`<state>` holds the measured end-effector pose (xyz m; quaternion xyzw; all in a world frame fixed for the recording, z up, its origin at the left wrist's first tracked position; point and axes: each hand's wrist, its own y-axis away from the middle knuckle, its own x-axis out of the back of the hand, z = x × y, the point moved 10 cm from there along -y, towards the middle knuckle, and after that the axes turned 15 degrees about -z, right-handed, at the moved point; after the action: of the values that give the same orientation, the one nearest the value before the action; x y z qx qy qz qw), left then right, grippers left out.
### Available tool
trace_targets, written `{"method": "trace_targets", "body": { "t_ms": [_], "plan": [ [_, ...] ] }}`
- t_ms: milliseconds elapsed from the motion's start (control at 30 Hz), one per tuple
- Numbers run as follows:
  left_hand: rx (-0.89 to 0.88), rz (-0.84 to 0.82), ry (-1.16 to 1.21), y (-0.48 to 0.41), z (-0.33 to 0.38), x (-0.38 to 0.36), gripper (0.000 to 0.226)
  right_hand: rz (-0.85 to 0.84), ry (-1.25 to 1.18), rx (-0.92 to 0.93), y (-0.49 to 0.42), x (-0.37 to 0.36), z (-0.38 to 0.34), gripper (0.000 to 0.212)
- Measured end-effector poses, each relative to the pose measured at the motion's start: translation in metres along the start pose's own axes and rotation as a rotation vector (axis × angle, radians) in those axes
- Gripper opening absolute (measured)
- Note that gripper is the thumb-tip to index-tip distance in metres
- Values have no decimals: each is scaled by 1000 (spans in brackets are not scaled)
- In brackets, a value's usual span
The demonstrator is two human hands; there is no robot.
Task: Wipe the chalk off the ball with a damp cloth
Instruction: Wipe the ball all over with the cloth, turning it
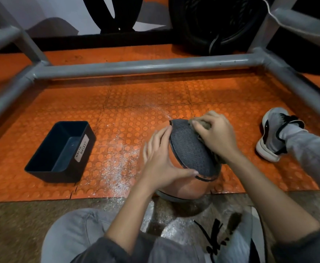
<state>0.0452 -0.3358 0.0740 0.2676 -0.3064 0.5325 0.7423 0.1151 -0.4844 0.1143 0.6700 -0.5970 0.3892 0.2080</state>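
As my left hand [162,158] cups the ball [188,149] from its left, at the orange mat's [136,103] near edge, my right hand [217,136] clenches the damp cloth [203,124] against its far upper-right side; the grey panel, probably next, lies toward me.

We look down on orange studded floor tiles [140,95] bounded by a grey metal tube frame [146,65], with speckled brown floor [22,215] nearer us. A dark bin labelled "WASTE BASKET" [60,176] sits on the tiles at left. Behind, a black tyre [212,25] stands near the pale wall [60,14].
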Motion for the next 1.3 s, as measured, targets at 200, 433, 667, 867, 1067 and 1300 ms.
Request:
{"method": "trace_targets", "body": {
  "t_ms": [200,433,667,867,1067,1300],
  "plan": [
    [49,-7,72,-2,-10,7,128,8,331,392,42,-27,-102,33],
    [5,-14,25,3,-2,-1,129,16,42,48,4,3,-15,21],
    [24,6,-12,3,3,-2,126,41,150,80,15,0,-38,18],
    [11,-13,49,7,-5,-1,126,-6,330,313,26,-18,-82,26],
    [5,-2,-20,7,9,-6,125,-41,49,18,-7,4,-14,21],
    [37,-20,43,2,-2,-3,124,-32,354,352,31,-21,-92,23]
  ]
}}
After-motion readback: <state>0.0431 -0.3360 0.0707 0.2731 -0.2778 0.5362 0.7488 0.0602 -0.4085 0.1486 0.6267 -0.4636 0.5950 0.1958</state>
